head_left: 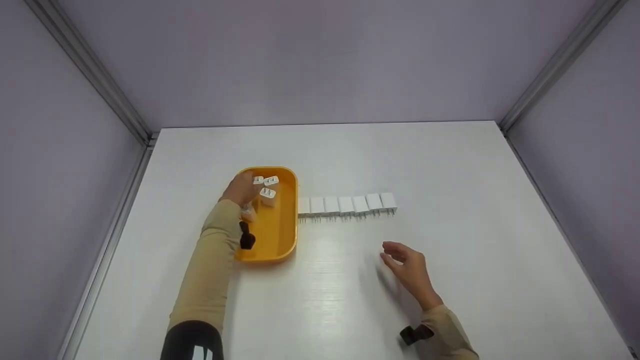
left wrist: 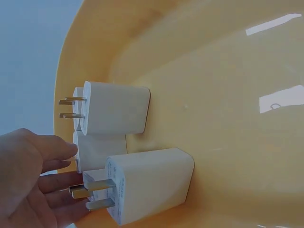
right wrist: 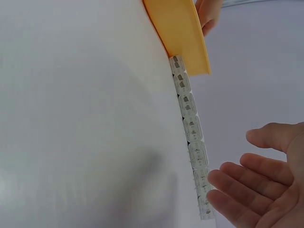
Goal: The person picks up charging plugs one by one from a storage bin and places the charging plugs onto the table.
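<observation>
My left hand [head_left: 241, 187] reaches over the far left side of the yellow tray [head_left: 288, 215], among white plug chargers [head_left: 268, 197] standing prongs up. In the left wrist view, the thumb and index finger [left wrist: 54, 164] pinch at the pronged end of one charger [left wrist: 99, 149]; the other fingers are partly hidden behind a three-pin charger [left wrist: 154, 183]. Beside it stands a two-pin charger [left wrist: 116, 108]. My right hand [head_left: 411, 270] hovers over the table with loosely bent fingers, nothing between them. It is nearest the row of white chargers [head_left: 331, 205].
The charger row runs rightward from the tray's right side, prongs facing the near edge. A clear-looking wrapped piece [head_left: 248, 212] lies in the tray by the left wrist. The white table [head_left: 450, 175] is bounded by pale walls [head_left: 325, 65] at the back and sides.
</observation>
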`<state>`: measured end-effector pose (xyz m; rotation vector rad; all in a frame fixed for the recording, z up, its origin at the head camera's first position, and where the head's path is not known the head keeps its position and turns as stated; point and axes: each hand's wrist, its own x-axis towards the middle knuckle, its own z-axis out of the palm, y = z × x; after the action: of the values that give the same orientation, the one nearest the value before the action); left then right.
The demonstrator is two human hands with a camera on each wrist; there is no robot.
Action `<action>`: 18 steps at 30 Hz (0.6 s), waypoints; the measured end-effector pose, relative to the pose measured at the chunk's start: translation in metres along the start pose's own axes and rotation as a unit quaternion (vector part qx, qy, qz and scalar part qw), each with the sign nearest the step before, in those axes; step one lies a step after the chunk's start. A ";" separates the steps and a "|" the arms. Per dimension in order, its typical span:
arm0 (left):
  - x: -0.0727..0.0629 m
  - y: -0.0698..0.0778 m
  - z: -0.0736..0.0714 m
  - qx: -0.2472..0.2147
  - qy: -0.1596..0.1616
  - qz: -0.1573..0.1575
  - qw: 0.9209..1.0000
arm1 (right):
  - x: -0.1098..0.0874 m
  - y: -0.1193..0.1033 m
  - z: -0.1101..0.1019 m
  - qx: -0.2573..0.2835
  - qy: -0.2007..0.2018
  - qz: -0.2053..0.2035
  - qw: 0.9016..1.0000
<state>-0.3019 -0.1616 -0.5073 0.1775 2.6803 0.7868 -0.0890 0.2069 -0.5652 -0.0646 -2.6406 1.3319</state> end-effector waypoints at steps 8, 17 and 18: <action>-0.003 0.000 0.002 -0.007 0.005 0.004 1.000 | -0.009 0.001 0.006 0.021 -0.017 -0.007 1.000; -0.003 0.000 0.000 0.017 -0.026 -0.019 0.999 | -0.012 0.000 0.006 0.030 -0.019 0.002 0.999; -0.004 0.000 -0.001 0.020 -0.029 -0.020 0.999 | -0.012 -0.001 0.006 0.032 -0.018 0.000 0.999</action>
<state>-0.2988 -0.1626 -0.5054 0.1518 2.6381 0.7064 -0.0782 0.2002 -0.5695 -0.0321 -2.6257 1.4299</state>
